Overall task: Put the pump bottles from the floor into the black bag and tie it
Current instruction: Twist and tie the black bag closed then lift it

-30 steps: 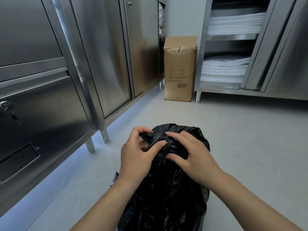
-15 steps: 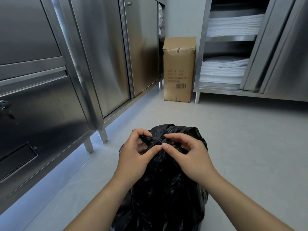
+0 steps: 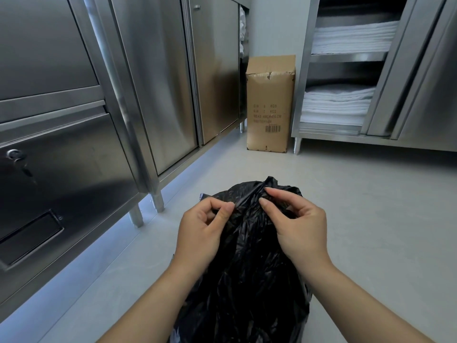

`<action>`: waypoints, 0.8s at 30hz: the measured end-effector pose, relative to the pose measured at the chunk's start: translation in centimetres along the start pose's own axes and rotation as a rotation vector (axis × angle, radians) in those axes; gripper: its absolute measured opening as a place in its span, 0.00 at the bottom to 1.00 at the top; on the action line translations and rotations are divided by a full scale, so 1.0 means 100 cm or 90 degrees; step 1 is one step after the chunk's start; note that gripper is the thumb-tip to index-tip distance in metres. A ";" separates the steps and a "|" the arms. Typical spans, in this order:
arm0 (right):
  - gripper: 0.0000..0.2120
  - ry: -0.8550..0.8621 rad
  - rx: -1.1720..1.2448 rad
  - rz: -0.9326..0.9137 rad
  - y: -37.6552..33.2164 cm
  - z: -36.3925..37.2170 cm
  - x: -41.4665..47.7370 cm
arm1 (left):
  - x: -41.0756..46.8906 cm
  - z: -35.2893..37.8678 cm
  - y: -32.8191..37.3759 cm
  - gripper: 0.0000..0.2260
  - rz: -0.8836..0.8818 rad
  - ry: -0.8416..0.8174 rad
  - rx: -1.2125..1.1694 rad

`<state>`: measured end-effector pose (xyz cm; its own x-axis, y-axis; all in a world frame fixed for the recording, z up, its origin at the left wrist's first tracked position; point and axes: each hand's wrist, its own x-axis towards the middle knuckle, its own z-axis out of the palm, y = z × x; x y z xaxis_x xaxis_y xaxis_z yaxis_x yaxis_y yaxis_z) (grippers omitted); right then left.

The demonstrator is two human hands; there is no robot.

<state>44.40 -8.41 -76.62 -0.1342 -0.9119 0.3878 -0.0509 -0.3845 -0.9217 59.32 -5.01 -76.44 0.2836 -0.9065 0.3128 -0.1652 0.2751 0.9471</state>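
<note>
A full black bag (image 3: pixel 247 268) stands on the grey floor right in front of me, its top gathered into a bunched ridge. My left hand (image 3: pixel 201 231) pinches the plastic at the left of that ridge between thumb and forefinger. My right hand (image 3: pixel 296 226) pinches the plastic at the right of the ridge, fingers curled. No pump bottles show; whatever is in the bag is hidden by the plastic.
Steel cabinets (image 3: pixel 74 144) on short legs line the left side. A tall cardboard box (image 3: pixel 269 105) stands at the back by the wall. An open steel cabinet (image 3: pixel 346 134) with stacked white linens (image 3: pixel 338 107) is at the back right. Bare floor (image 3: pixel 371 219) lies to the right.
Both hands lay over the bag's top a second ago, fingers close together. Now they have drawn slightly apart, each pinching a piece of the plastic at the top.
</note>
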 end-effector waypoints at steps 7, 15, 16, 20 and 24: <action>0.13 -0.067 -0.037 0.002 0.006 -0.003 -0.001 | 0.002 -0.004 -0.004 0.04 -0.010 -0.037 0.022; 0.07 0.067 0.057 0.035 0.010 -0.015 0.015 | 0.008 -0.014 -0.005 0.04 -0.037 0.007 0.083; 0.06 0.052 0.037 0.030 0.011 -0.015 0.013 | 0.008 -0.015 -0.004 0.06 -0.031 -0.011 0.102; 0.06 0.018 -0.039 -0.009 0.017 -0.007 0.004 | 0.005 -0.008 -0.002 0.08 0.003 -0.100 0.188; 0.07 0.036 -0.044 -0.021 0.020 -0.005 0.002 | -0.002 0.001 -0.002 0.15 0.051 -0.097 0.222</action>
<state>43.81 -9.35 -78.38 -0.1874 -0.8882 0.4195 -0.1241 -0.4022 -0.9071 59.24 -4.95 -76.71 0.1170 -0.9310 0.3459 -0.5000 0.2457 0.8304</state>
